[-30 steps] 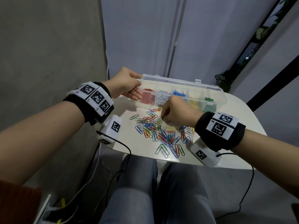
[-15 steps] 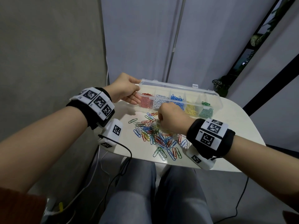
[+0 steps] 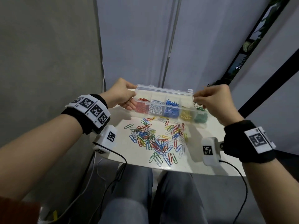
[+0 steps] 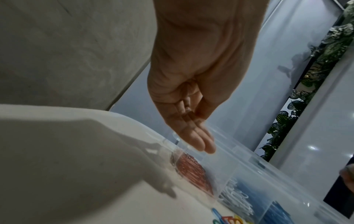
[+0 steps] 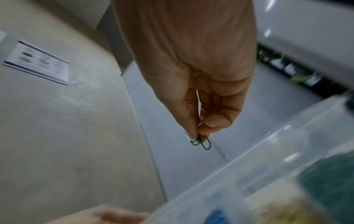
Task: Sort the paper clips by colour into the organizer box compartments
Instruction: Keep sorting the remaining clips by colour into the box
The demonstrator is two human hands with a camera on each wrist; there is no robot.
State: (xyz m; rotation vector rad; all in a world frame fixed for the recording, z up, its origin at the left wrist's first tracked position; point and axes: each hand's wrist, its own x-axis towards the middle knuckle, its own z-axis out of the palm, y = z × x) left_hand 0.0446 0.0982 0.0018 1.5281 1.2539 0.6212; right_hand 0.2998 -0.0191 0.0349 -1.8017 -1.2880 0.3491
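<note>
Head view shows the counter [image 3: 191, 164] carrying a clear organizer box [image 3: 163, 94] at its far edge, with red, white, blue, yellow and green paper clips each in their own compartment from left to right. Nearer lies a mixed pile of clips [image 3: 159, 139], well apart from the box's green end. The left hand [image 3: 120, 95] steadies the box, thumb on the raised lid's corner and fingers [image 4: 199, 140] under the left end. The right hand [image 3: 210, 101] hovers over the green compartment [image 3: 200, 118], its grip narrow, pinching a few green clips [image 5: 201, 142] between thumb and fingertips. To do this well, lower the pinch inside the compartment walls before letting go, since clips dropped from height could bounce into the yellow section beside it, and keep the box braced.
</note>
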